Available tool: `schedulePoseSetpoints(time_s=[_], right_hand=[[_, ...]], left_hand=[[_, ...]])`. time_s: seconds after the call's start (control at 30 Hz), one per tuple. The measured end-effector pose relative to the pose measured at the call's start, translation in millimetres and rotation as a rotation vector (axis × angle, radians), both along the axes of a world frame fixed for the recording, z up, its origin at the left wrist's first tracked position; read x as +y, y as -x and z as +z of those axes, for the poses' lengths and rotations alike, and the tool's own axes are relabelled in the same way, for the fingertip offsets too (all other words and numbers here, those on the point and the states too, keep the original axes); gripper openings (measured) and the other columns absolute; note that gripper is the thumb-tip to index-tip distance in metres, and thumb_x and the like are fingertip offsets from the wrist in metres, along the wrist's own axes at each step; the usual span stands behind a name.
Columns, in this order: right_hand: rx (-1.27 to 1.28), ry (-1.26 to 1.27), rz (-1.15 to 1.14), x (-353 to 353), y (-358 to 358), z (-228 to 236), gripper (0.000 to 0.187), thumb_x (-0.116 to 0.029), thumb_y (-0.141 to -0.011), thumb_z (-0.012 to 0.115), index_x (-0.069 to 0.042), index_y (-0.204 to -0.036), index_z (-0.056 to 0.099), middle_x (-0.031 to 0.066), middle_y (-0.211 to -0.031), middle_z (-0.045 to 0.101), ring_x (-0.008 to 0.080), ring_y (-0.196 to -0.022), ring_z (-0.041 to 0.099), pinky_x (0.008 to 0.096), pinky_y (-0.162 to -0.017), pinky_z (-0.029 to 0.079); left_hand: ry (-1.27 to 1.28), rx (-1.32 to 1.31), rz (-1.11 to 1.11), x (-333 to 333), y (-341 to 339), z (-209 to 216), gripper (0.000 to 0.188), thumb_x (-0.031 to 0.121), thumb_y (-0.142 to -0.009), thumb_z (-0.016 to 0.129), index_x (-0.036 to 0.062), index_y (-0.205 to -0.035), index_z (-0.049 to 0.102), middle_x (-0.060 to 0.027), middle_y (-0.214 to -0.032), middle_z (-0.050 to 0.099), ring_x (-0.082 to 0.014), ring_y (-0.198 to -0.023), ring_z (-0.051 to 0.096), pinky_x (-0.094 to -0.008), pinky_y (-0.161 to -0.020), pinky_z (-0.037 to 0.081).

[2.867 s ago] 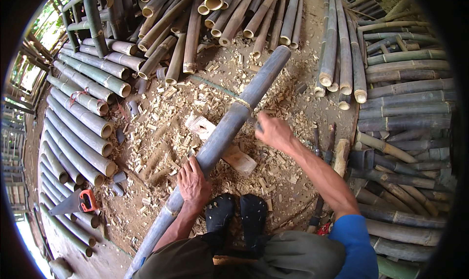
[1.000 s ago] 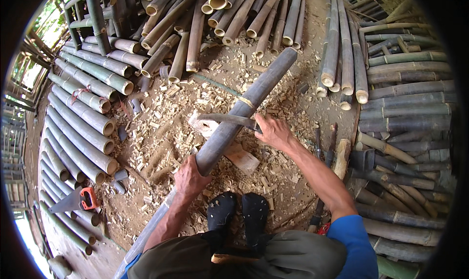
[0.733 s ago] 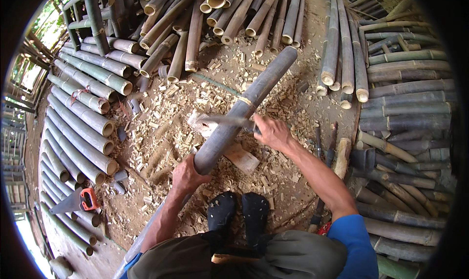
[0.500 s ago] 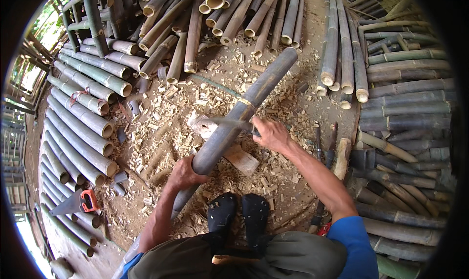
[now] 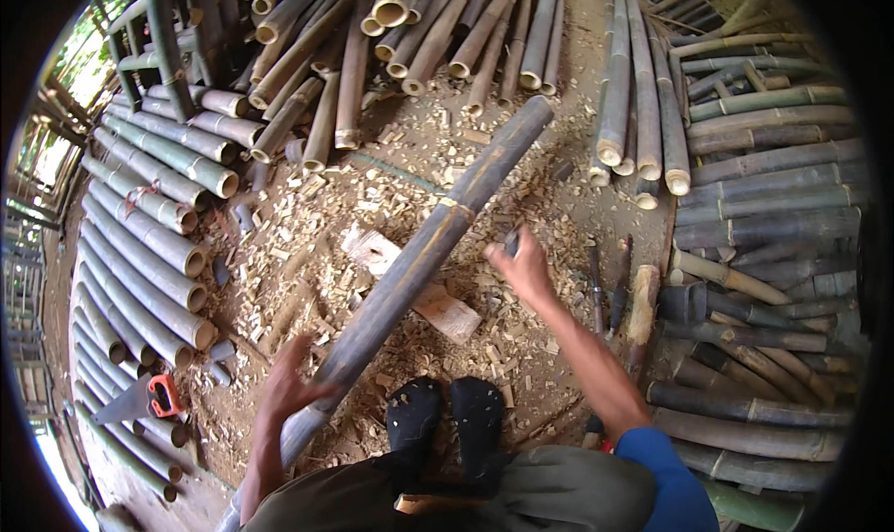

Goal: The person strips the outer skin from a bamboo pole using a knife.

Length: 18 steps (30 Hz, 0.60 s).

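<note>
The fingers of the left hand are spread open and laid against the near part of the long bamboo pole; the pole is steadied from the side rather than gripped, so that it can be turned on its support. The fingers of the right hand are closed around a dark handle, presumably of a blade; the tool itself is mostly hidden, and its kind cannot be told. The hand is held just beside the pole, at its right flank near a node.

The pole is laid diagonally, from the lower left beside the knee to the upper right. Its middle is propped on a pale wooden block, by which it is kept off the ground. The dark shoes are planted just behind the block, close under the pole.

The ground around the block is covered with bamboo chips. A hand saw with an orange handle is lying at the left, within reach. Cut bamboo poles are stacked at the left, at the far side and at the right.
</note>
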State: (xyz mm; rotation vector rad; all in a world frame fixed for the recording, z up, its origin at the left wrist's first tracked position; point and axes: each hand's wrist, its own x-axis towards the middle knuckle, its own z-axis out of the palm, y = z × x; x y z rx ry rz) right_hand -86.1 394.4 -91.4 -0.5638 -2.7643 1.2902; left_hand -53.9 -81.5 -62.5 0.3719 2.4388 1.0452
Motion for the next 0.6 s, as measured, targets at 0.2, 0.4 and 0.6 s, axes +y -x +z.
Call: schedulePoseSetpoints(time_s=[0.2, 0.4, 0.6], right_hand=[[0.167, -0.184, 0.289, -67.3, -86.5, -29.0, 0.06, -0.023, -0.076, 0.097, 0.002, -0.111, 0.056, 0.0173, -0.109, 0.06, 0.0289, -0.094, 0.066, 0.0431, -0.077, 0.06], [0.1, -0.027, 0.216, -83.5, -88.8, -23.4, 0.064, -0.025, -0.071, 0.1, -0.001, -0.112, 0.057, 0.0184, -0.107, 0.064, 0.0339, -0.099, 0.068, 0.0474, -0.084, 0.057], [0.128, 0.159, 0.076, -82.6, -94.9, -28.3, 0.059, -0.023, -0.073, 0.098, -0.004, -0.11, 0.056, 0.0127, -0.093, 0.068, 0.0307, -0.083, 0.07, 0.0449, -0.077, 0.057]], left_hand=[[0.53, -0.093, 0.125, -97.3, -128.1, 25.3, 0.096, 0.03, -0.05, 0.098, 0.0028, -0.134, 0.059, -0.0242, -0.119, 0.069, -0.0393, -0.11, 0.069, -0.0499, -0.096, 0.055], [0.444, -0.1, 0.269, -76.1, -128.9, 9.9, 0.08, 0.025, -0.053, 0.092, 0.0002, -0.124, 0.065, -0.0232, -0.103, 0.073, -0.0385, -0.094, 0.072, -0.0487, -0.087, 0.058], [0.261, -0.12, 0.133, 64.2, -14.7, 29.1, 0.07, 0.027, -0.056, 0.088, -0.0041, -0.116, 0.069, -0.0225, -0.095, 0.075, -0.0356, -0.083, 0.073, -0.0448, -0.081, 0.059]])
